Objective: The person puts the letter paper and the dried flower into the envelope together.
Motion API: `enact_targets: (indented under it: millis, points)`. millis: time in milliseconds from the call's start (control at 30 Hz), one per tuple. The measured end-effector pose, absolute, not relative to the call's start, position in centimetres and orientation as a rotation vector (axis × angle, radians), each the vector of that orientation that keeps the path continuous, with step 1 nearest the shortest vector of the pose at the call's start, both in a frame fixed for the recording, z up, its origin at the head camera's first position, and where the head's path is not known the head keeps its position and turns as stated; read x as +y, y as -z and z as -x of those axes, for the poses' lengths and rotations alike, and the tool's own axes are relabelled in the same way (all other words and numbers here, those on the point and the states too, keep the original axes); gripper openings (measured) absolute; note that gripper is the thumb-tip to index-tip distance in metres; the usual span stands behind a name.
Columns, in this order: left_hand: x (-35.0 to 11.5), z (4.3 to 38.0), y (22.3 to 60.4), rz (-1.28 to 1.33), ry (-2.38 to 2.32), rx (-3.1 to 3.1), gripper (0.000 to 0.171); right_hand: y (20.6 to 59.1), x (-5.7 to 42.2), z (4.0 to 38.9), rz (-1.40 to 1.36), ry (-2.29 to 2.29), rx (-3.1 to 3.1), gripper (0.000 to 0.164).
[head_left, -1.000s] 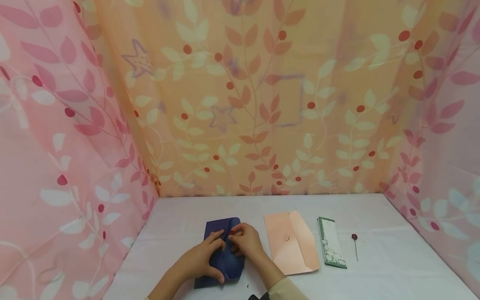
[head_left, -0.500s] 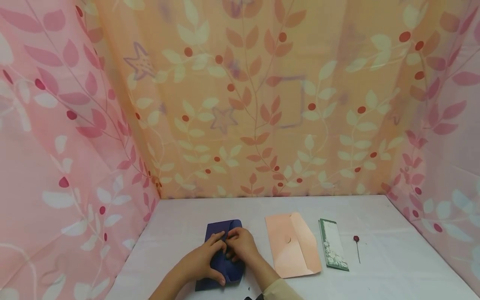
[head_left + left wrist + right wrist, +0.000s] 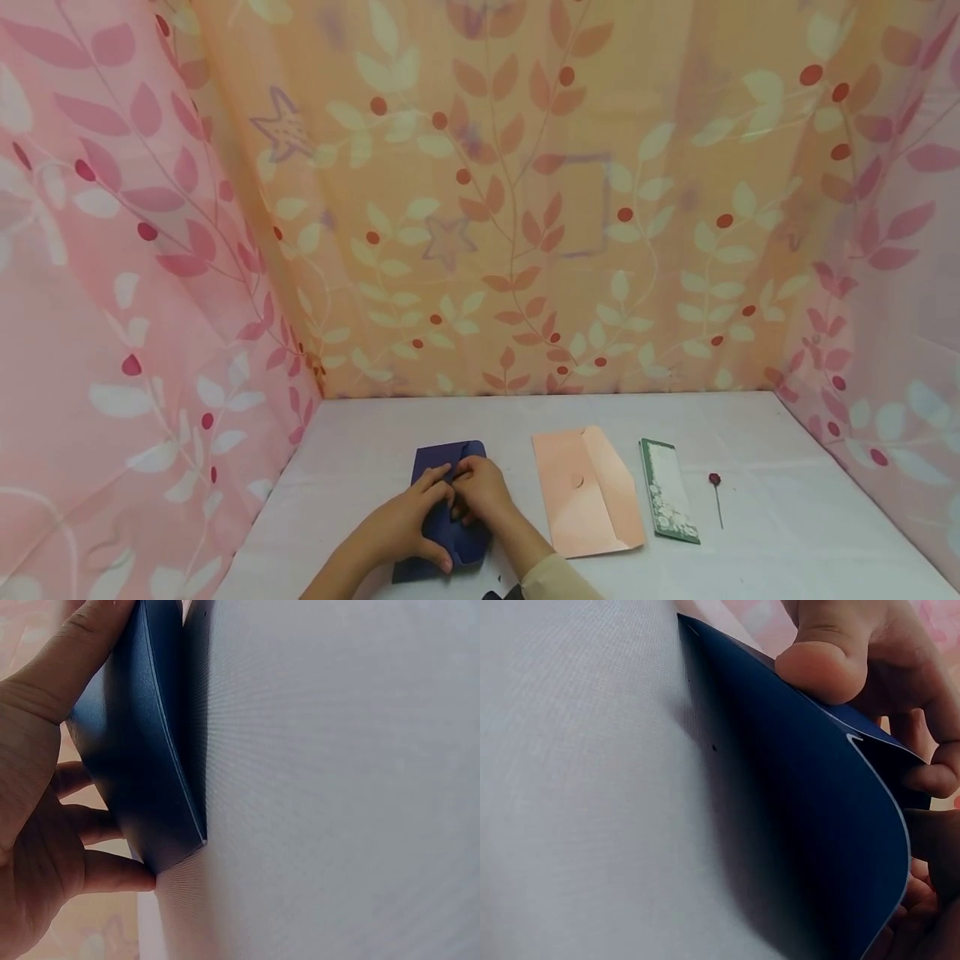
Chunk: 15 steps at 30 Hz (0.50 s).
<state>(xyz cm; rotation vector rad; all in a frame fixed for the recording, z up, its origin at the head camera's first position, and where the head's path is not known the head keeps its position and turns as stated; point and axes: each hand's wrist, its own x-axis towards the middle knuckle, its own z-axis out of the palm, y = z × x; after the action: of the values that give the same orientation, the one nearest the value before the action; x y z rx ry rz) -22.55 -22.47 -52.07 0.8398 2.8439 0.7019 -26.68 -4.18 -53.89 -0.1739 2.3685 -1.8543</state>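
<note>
A dark blue envelope (image 3: 468, 546) lies on the table under both hands, its flap side facing right. My left hand (image 3: 401, 523) holds the envelope from the left, thumb near its front end and fingers bent over its middle. In the left wrist view the thumb and fingertips stand on its surface, its edge slightly raised off the cloth. My right hand (image 3: 482, 490) has its fingers curled at the flap's opening, close beside the left fingertips. In the right wrist view the flap (image 3: 832, 795) bows outward next to the right fingers. Whatever sits between those fingertips is hidden.
Right of the hands lies a peach envelope (image 3: 573, 500) with a small curved slit. Beyond it are a green-edged card with white flowers (image 3: 670, 492) and a dark red rose on a thin stem (image 3: 715, 480). Patterned curtains (image 3: 480, 208) enclose the white table (image 3: 360, 425).
My right hand has moved slightly left along the flap. A bit of red that showed at its fingertips is out of sight. The left hand stays in place.
</note>
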Motion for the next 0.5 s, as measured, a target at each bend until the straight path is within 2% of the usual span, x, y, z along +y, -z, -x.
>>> enact_targets:
  millis: [233, 500]
  points:
    - [-22.44, 22.78, 52.15, -0.858, -0.689, 2.841, 0.075, 53.55, -4.23, 26.73, 0.190, 1.793, 2.391, 0.005]
    - [-22.57, 22.57, 52.11, -0.855, -0.710, 2.832, 0.077, 53.54, -4.39, 26.68, 0.198, 1.754, 2.386, 0.005]
